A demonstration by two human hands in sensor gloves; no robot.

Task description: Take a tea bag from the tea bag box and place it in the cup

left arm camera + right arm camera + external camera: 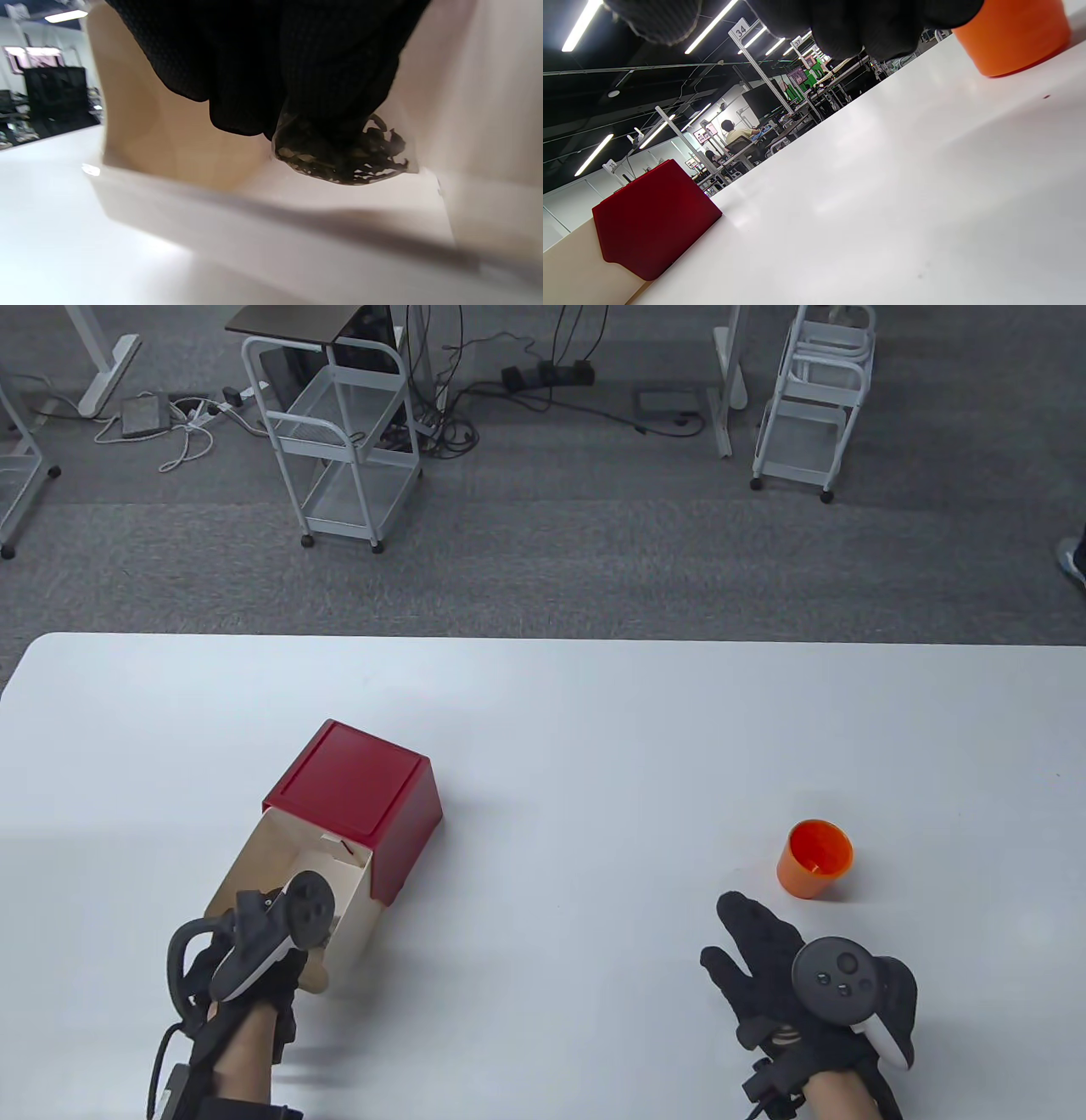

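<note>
The tea bag box [356, 806] has a red sleeve and a pale drawer pulled out toward me, left of centre on the white table. My left hand [271, 929] reaches into the drawer. In the left wrist view its fingers [297, 76] pinch a clear tea bag [343, 156] of dark leaves just above the drawer floor. The orange cup [814, 858] stands upright and empty at the right. My right hand [764, 950] rests flat on the table just in front of the cup, fingers spread, holding nothing. The cup [1014, 38] and the red box [653, 220] also show in the right wrist view.
The white table [594, 746] spans the view. Beyond its far edge are grey carpet, white wire carts [339, 424], cables and desk legs.
</note>
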